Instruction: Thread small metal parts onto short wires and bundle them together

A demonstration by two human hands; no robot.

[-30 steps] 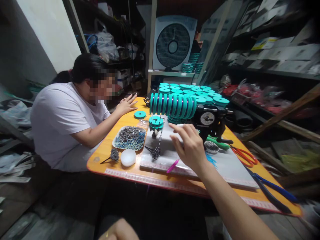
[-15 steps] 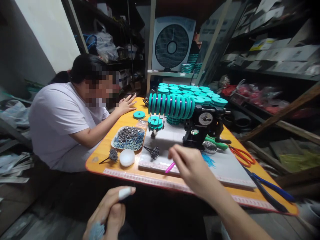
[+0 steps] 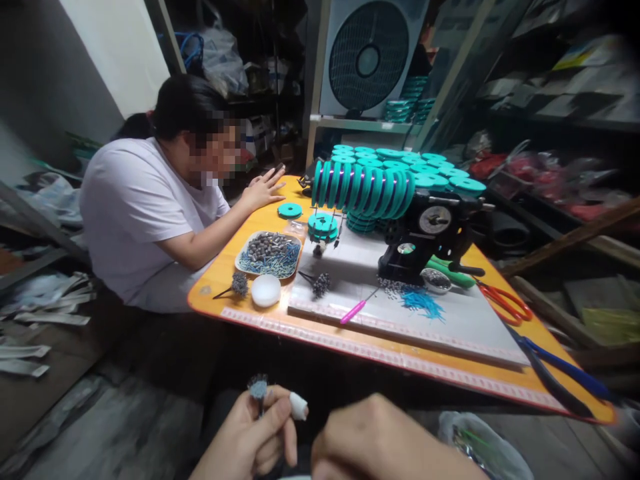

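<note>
My left hand (image 3: 263,433), a white wrap on one fingertip, is below the table's front edge. A small grey-blue bundle with dark bristly ends (image 3: 258,388) sticks up from its curled fingers. Just to the right, my right hand (image 3: 367,433) is closed, knuckles up; its fingertips are hidden, so I cannot tell what they hold. On the grey board (image 3: 465,333) lies a pink-handled needle tool (image 3: 354,311), beside a dark bristly cluster on a stem (image 3: 320,285) and loose light-blue strands (image 3: 423,303).
A black winding machine (image 3: 415,233) carries a row of teal spools (image 3: 363,190). A tray (image 3: 243,267) holds small weights and blue pieces. Orange scissors (image 3: 505,301) and blue-handled pliers (image 3: 565,377) lie at right. A person (image 3: 145,200) sits at the left side.
My right hand has moved from the pink tool on the board down beside my left hand. My left hand has risen and moved right with the bundle. The view has shifted.
</note>
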